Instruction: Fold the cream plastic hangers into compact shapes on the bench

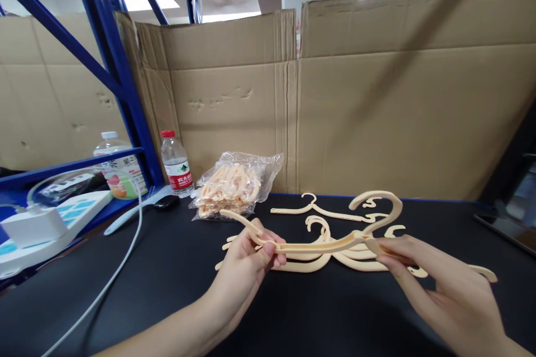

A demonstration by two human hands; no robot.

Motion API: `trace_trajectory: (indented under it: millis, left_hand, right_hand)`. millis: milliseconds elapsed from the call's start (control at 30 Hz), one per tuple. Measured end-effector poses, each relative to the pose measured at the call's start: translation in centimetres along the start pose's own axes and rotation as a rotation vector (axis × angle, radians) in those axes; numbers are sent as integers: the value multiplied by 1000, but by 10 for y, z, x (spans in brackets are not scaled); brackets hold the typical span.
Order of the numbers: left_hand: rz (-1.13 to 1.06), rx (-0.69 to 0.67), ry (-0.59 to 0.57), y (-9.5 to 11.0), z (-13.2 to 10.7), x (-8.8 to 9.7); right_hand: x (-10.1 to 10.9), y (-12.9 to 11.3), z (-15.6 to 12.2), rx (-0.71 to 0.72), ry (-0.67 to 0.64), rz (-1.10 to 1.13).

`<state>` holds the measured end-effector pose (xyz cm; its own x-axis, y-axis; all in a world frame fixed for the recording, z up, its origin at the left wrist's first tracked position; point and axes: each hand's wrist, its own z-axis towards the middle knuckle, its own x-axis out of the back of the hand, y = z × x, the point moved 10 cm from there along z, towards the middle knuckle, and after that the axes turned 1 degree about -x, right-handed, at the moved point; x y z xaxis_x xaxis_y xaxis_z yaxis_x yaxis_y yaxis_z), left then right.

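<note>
A cream plastic hanger (318,244) is held level above the black table (176,284). My left hand (247,265) pinches its left arm between thumb and fingers. Closed round the right arm, just past the hook (383,203), is my right hand (444,287). Under the held hanger lies a small pile of the same hangers (335,262), and one more hanger (322,211) lies flat behind them. A clear plastic bag of hangers (232,181) rests at the back of the table.
Cardboard sheets (355,106) stand as a wall behind the table. A water bottle (176,164) stands by a blue rack post (125,83). On the left, a white power strip (50,223) with a white cable (121,259) trailing forward. A dark device (508,217) sits far right.
</note>
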<state>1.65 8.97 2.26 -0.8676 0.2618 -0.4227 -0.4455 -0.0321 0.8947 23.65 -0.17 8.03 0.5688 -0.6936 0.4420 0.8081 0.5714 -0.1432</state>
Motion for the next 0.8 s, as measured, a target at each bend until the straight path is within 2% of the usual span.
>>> trace_trajectory:
  millis: [200, 300, 367, 433, 533, 600, 667, 800]
  left_hand:
    - [-24, 45, 112, -7, -3, 10]
    - [12, 96, 97, -15, -8, 7]
    - [111, 160, -11, -24, -14, -4]
    - [310, 142, -185, -26, -22, -21]
    - [703, -108, -545, -16, -42, -60]
    - [876, -274, -719, -12, -57, -79]
    - [995, -378, -773, -10, -64, -86]
    - [1276, -553, -763, -16, -64, -83]
  right_hand:
    - [0, 13, -1, -96, 27, 6]
    - [-1, 33, -1, -215, 42, 34]
    - [-4, 47, -2, -304, 27, 78]
    - [-7, 55, -2, -339, 4, 106]
    - [-20, 46, -1, -260, -119, 116]
    - [-35, 34, -5, -198, -246, 126]
    - [-50, 24, -12, -168, -362, 144]
    - [-70, 14, -24, -100, -507, 130]
